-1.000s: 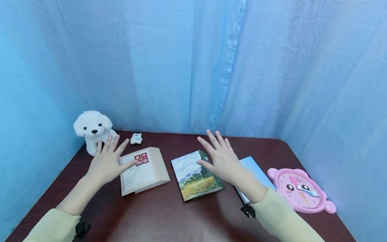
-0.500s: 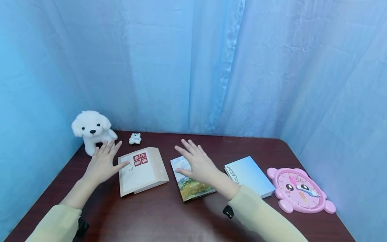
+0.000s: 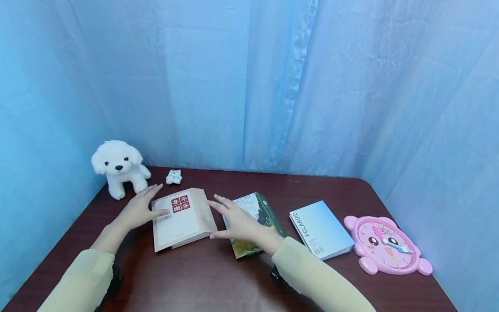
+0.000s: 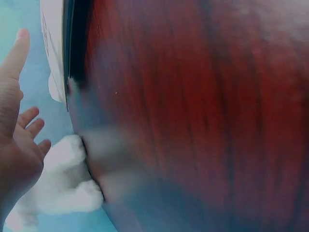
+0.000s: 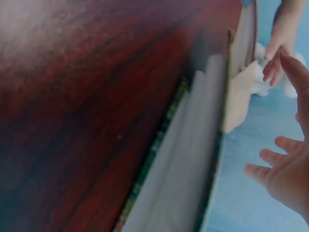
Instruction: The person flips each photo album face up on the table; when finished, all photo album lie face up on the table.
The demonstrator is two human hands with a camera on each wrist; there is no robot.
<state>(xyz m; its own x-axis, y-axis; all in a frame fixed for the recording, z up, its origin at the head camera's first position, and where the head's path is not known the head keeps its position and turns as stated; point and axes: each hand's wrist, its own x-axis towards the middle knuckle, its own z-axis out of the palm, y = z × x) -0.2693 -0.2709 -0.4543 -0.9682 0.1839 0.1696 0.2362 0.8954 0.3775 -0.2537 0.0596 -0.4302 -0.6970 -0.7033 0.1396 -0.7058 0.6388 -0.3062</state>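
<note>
A beige book (image 3: 179, 225) with a red square of white characters lies flat on the dark table, between both hands in the head view. My left hand (image 3: 135, 211) is at its left edge, fingers spread and thumb over the cover. On the other side my right hand (image 3: 241, 222) hovers over a book with a painted landscape cover (image 3: 245, 249), its fingertips right by the beige book's right edge. Part of the painted cover is hidden under that hand. The right wrist view shows the painted book's page edges (image 5: 174, 159), with nothing in the right hand.
A white plush dog (image 3: 118, 167) and a small white bear figure (image 3: 173, 177) stand at the back left. To the right lie a blue-and-white book lettered POLAROID (image 3: 323, 229) and a pink toy clock (image 3: 391, 249). Blue curtains (image 3: 202, 86) enclose the table (image 3: 195, 281).
My right hand has moved left and lower, from near the POLAROID book across the painted book to the beige book's right edge. My left hand has come down closer to the left edge.
</note>
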